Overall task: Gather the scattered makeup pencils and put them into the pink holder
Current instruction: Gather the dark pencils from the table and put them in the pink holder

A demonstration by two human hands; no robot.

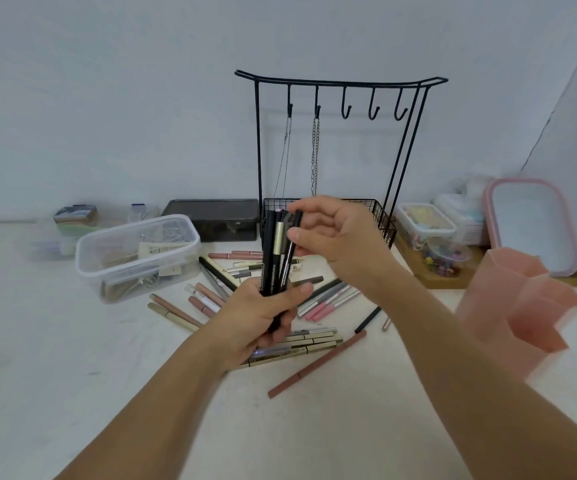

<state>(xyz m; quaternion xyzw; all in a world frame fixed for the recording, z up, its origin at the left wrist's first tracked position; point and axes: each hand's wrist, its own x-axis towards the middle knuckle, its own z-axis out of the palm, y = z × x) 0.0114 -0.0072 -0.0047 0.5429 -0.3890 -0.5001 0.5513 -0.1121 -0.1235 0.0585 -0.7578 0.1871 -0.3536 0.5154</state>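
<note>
My left hand (263,317) grips a bundle of several dark makeup pencils (276,251), held upright above the table's middle. My right hand (335,233) pinches the top of one thin black pencil (292,247) at the right side of that bundle. Many more pencils lie scattered on the white table below: pink and brown ones (204,301) to the left, gold ones (315,342) under my left hand, grey and pink ones (332,296) to the right, and a long brown pencil (316,368) nearest me. The pink holder (515,306) stands at the right and looks blurred.
A clear plastic box (134,254) of clips sits at the left. Behind the pencils stand a black box (211,220) and a black wire hook stand (339,98) with hanging chains and a basket. At the far right are small tubs on a wooden tray (460,278) and a pink-rimmed container (533,223).
</note>
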